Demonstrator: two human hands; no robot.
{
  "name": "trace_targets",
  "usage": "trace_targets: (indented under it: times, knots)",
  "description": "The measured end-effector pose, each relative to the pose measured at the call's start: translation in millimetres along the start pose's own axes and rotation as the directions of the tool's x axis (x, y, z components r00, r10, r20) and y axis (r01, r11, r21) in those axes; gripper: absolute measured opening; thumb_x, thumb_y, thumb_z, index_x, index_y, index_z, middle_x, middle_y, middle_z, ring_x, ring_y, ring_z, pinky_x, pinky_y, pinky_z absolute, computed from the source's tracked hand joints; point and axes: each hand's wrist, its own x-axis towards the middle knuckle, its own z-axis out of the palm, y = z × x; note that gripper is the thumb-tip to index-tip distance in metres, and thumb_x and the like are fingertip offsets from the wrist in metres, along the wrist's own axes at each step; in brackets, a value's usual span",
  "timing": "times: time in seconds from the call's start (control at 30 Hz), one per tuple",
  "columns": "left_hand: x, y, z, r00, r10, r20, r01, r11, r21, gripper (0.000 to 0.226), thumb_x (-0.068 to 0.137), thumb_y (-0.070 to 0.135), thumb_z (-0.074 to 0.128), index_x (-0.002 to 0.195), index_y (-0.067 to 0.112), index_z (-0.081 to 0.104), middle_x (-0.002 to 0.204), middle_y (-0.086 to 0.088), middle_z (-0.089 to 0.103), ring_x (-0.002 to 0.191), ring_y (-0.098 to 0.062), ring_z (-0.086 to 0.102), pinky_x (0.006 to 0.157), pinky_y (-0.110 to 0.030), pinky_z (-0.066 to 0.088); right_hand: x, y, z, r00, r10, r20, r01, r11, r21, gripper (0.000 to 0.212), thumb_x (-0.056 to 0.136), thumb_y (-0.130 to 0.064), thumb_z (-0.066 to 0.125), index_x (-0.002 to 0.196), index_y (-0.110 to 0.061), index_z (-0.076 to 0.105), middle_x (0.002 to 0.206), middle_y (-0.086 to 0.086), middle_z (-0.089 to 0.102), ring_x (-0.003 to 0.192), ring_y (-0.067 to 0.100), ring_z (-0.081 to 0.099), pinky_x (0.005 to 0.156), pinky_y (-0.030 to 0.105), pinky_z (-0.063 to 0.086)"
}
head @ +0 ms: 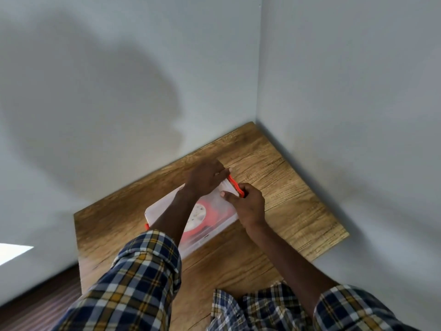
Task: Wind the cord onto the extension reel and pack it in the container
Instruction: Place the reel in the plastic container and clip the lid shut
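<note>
A clear plastic container (157,209) with its lid on lies on the wooden table (298,206). Through the lid shows the red extension reel (210,212) with a white centre. At the container's far end runs a red latch (235,185). My left hand (206,179) presses down on the lid by that latch, fingers touching its far end. My right hand (248,204) grips the latch's near end with thumb and fingers. A second red latch (146,226) peeks out at the container's near-left end. No loose cord is visible.
The table stands in a corner, with grey walls (346,91) close behind and to the right. Its left edge (77,247) drops to a striped floor (47,304). My plaid sleeves (133,278) cover the near part of the table.
</note>
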Motion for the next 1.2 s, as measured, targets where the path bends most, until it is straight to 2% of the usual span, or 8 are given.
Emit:
trace_targets:
  times: [0.13, 0.33, 0.57, 0.73, 0.9, 1.0, 1.1, 1.2]
  knots:
    - [1.5, -0.1, -2.3, 0.991, -0.131, 0.021, 0.133, 0.962, -0.238, 0.025, 0.099, 0.048, 0.072, 0.099, 0.028, 0.085, 0.101, 0.012, 0.075, 0.095, -0.006, 0.063, 0.076, -0.018, 0.039, -13.1, 11.1, -5.1, 0.984, -0.151, -0.098, 0.142, 0.985, -0.093, 0.037, 0.072, -0.032, 0.093, 0.101, -0.025, 0.071, 0.102, -0.002, 0.064, 0.088, 0.014, 0.067, 0.076, 0.028, 0.058]
    - [-0.2, -1.4, -7.3, 0.987, -0.15, 0.063, 0.163, 0.905, -0.394, 0.018, 0.094, 0.037, 0.081, 0.1, 0.021, 0.086, 0.108, 0.002, 0.082, 0.108, -0.017, 0.07, 0.098, -0.039, 0.051, -17.3, 16.7, -4.7, 0.957, -0.253, -0.14, 0.225, 0.955, -0.192, 0.041, 0.078, -0.039, 0.089, 0.101, -0.014, 0.066, 0.098, 0.0, 0.065, 0.087, 0.018, 0.064, 0.077, 0.045, 0.057]
    - [-3.6, -1.6, -9.7, 0.989, -0.142, 0.046, 0.146, 0.861, -0.487, 0.009, 0.096, 0.015, 0.078, 0.092, 0.01, 0.084, 0.098, -0.009, 0.082, 0.1, -0.03, 0.075, 0.098, -0.047, 0.056, -20.8, 17.1, -3.4, 0.839, -0.534, -0.099, 0.441, 0.776, -0.451, 0.035, 0.094, -0.039, 0.075, 0.09, -0.01, 0.056, 0.084, -0.001, 0.055, 0.069, 0.016, 0.053, 0.055, 0.035, 0.048]
    - [-8.2, 2.1, -11.8, 0.989, -0.139, 0.047, 0.144, 0.853, -0.502, 0.021, 0.099, 0.023, 0.076, 0.079, 0.02, 0.08, 0.093, -0.004, 0.081, 0.094, -0.025, 0.075, 0.094, -0.046, 0.055, -24.2, 15.9, 1.0, 0.824, -0.556, -0.109, 0.423, 0.73, -0.537, 0.032, 0.097, -0.04, 0.071, 0.091, -0.013, 0.055, 0.084, -0.004, 0.053, 0.065, 0.012, 0.049, 0.051, 0.023, 0.033]
    - [-22.5, -2.3, -25.2, 1.0, -0.021, 0.009, 0.023, 0.879, -0.475, 0.011, 0.097, 0.009, 0.075, 0.095, 0.004, 0.083, 0.105, -0.012, 0.081, 0.104, -0.03, 0.075, 0.101, -0.053, 0.056, -35.3, 7.6, -1.3, 0.889, -0.439, -0.128, 0.297, 0.768, -0.567, 0.039, 0.098, -0.055, 0.062, 0.104, -0.017, 0.055, 0.101, -0.001, 0.058, 0.083, 0.018, 0.058, 0.059, 0.034, 0.047]
    - [-49.0, -33.8, -25.2, 0.99, 0.135, -0.03, -0.138, 0.944, -0.299, 0.019, 0.102, 0.01, 0.071, 0.119, 0.004, 0.078, 0.127, -0.018, 0.075, 0.121, -0.035, 0.07, 0.106, -0.053, 0.053, -40.3, 7.6, -10.0, 0.982, -0.148, -0.113, 0.06, 0.826, -0.56, 0.051, 0.093, -0.07, 0.055, 0.107, -0.021, 0.052, 0.106, 0.0, 0.064, 0.095, 0.024, 0.064, 0.067, 0.034, 0.045]
    - [-69.3, -59.3, -26.2, 0.968, -0.21, -0.135, 0.16, 0.936, -0.314, 0.037, 0.105, 0.014, 0.066, 0.141, 0.023, 0.068, 0.145, -0.005, 0.068, 0.137, -0.023, 0.059, 0.117, -0.033, 0.04, -44.4, 8.9, -9.3, 0.981, 0.138, 0.133, -0.05, 0.853, -0.519, 0.056, 0.089, -0.077, 0.052, 0.106, -0.023, 0.053, 0.099, -0.002, 0.068, 0.092, 0.022, 0.068, 0.079, 0.038, 0.055]
    - [-75.7, -76.3, -27.8, 0.879, -0.437, -0.19, 0.363, 0.873, -0.325, 0.032, 0.109, 0.017, 0.06, 0.139, 0.009, 0.066, 0.143, -0.017, 0.067, 0.132, -0.034, 0.061, 0.098, -0.027, 0.036, -51.3, -1.4, 14.3, 0.94, 0.127, 0.316, 0.005, 0.922, -0.387, 0.058, 0.09, -0.063, 0.065, 0.13, -0.026, 0.048, 0.113, -0.008, 0.067, 0.102, 0.018, 0.067, 0.083, 0.034, 0.054]
